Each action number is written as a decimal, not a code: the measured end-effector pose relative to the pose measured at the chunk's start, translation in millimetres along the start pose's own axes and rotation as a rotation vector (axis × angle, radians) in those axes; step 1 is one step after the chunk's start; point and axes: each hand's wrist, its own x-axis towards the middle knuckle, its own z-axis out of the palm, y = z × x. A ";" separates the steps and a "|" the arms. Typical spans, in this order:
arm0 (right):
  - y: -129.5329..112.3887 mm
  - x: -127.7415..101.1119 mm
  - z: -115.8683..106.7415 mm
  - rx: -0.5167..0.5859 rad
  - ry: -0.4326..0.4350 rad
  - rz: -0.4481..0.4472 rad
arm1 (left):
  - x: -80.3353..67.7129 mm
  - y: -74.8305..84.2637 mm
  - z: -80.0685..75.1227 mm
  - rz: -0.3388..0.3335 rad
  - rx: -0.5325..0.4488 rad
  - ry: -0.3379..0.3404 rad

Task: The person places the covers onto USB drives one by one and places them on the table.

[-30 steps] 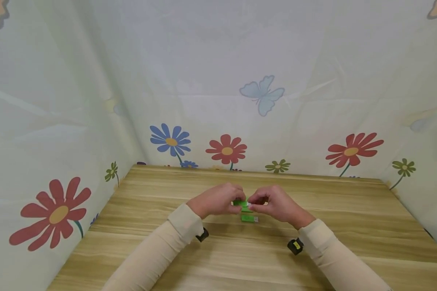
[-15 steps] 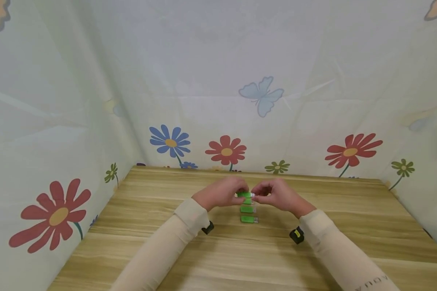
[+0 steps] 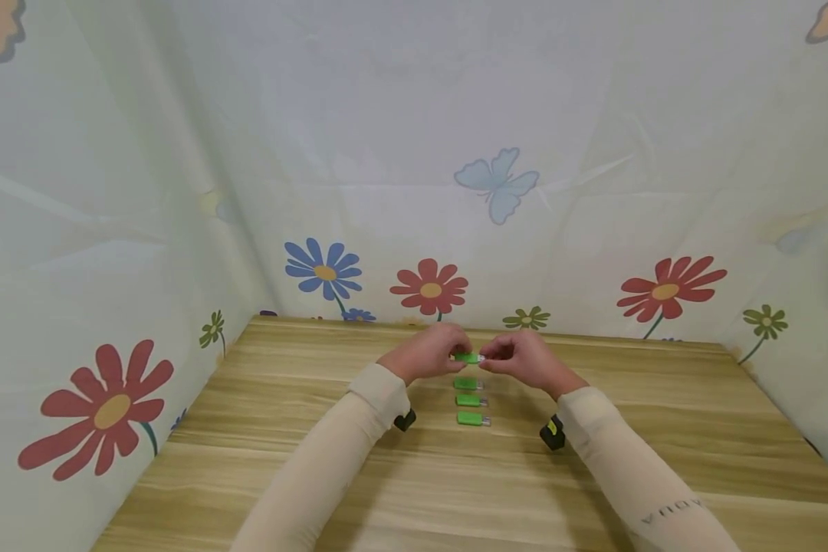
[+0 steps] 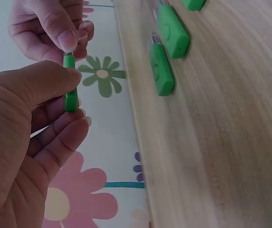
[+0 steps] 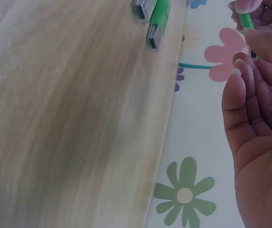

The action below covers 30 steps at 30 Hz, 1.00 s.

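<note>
Your left hand point(image 3: 424, 354) & right hand point(image 3: 524, 360) pinch a green stick point(image 3: 466, 357), now lifted further back; three sticks point(image 3: 469, 400) lie in a row, so the 4th looks next.

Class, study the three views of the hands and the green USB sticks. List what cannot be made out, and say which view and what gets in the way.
1. Held USB stick: head view, both ends are covered by the left hand and right hand.
2. Its connector end: right wrist view, hidden behind the fingers.
3. Row of USB sticks on the table: wrist views, cut off by the top edge.
4. Markings on the sticks: too small or blurred in every view.
</note>
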 end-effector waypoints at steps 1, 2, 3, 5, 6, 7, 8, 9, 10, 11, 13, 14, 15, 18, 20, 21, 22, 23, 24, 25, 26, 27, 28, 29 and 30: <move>2.6 1.9 0.9 -0.008 -0.003 0.008 | 1.9 -2.7 2.6 -0.006 0.004 -0.001; 4.7 3.6 1.8 -0.018 -0.004 0.016 | 3.7 -5.2 5.1 -0.013 0.007 -0.002; 6.3 5.2 2.8 -0.029 -0.005 0.024 | 5.5 -7.5 7.5 -0.019 0.011 -0.005; 9.6 8.0 4.6 -0.036 -0.007 0.035 | 8.3 -11.3 11.9 -0.026 0.020 -0.013; 11.4 9.2 5.8 -0.039 -0.007 0.039 | 9.8 -13.1 14.1 -0.029 0.025 -0.018; 12.6 10.5 6.9 -0.034 -0.009 0.044 | 10.9 -14.8 15.9 -0.031 0.030 -0.022; 13.3 11.4 8.0 -0.030 -0.010 0.050 | 11.9 -16.1 17.5 -0.031 0.034 -0.026; 14.5 12.4 9.1 -0.026 -0.014 0.053 | 12.9 -17.5 19.0 -0.034 0.039 -0.031; 15.9 13.5 10.3 -0.021 -0.019 0.056 | 13.6 -18.6 20.1 -0.035 0.040 -0.035; 17.6 14.8 11.3 -0.020 -0.023 0.057 | 14.3 -19.5 20.9 -0.037 0.043 -0.038; 19.4 16.7 13.1 -0.011 -0.034 0.074 | 15.7 -20.8 22.5 -0.039 0.040 -0.043; 20.5 17.8 13.7 -0.013 -0.040 0.081 | 16.9 -21.7 23.6 -0.040 0.039 -0.045; 21.9 19.2 14.1 -0.016 -0.048 0.086 | 18.1 -22.5 24.6 -0.041 0.041 -0.050; 25.2 22.8 15.1 -0.026 -0.074 0.099 | 22.0 -24.3 28.2 -0.037 0.050 -0.067; 27.4 25.1 15.9 -0.034 -0.094 0.103 | 24.1 -25.3 29.8 -0.036 0.055 -0.081; 28.5 26.1 16.5 -0.033 -0.106 0.104 | 24.7 -25.4 30.2 -0.035 0.054 -0.089; 29.1 26.8 17.0 -0.030 -0.115 0.106 | 25.1 -25.5 30.6 -0.034 0.050 -0.092; 29.6 27.3 17.6 -0.030 -0.124 0.113 | 25.3 -25.4 30.7 -0.038 0.044 -0.098; 30.1 27.9 18.1 -0.029 -0.133 0.119 | 25.7 -25.8 31.2 -0.041 0.038 -0.102; 31.1 28.6 18.6 -0.026 -0.141 0.124 | 26.0 -26.0 31.7 -0.047 0.030 -0.105; 31.9 29.3 19.0 -0.027 -0.148 0.127 | 26.4 -26.3 32.4 -0.052 0.021 -0.109; 32.7 29.8 19.2 -0.030 -0.152 0.129 | 26.8 -26.7 33.2 -0.054 0.017 -0.111; 33.4 30.4 19.4 -0.037 -0.156 0.128 | 27.2 -27.1 34.0 -0.057 0.015 -0.115; 34.1 30.9 19.6 -0.043 -0.159 0.133 | 27.6 -27.5 34.9 -0.060 0.013 -0.120; 34.9 31.4 19.7 -0.050 -0.161 0.129 | 27.9 -27.7 35.5 -0.063 0.011 -0.124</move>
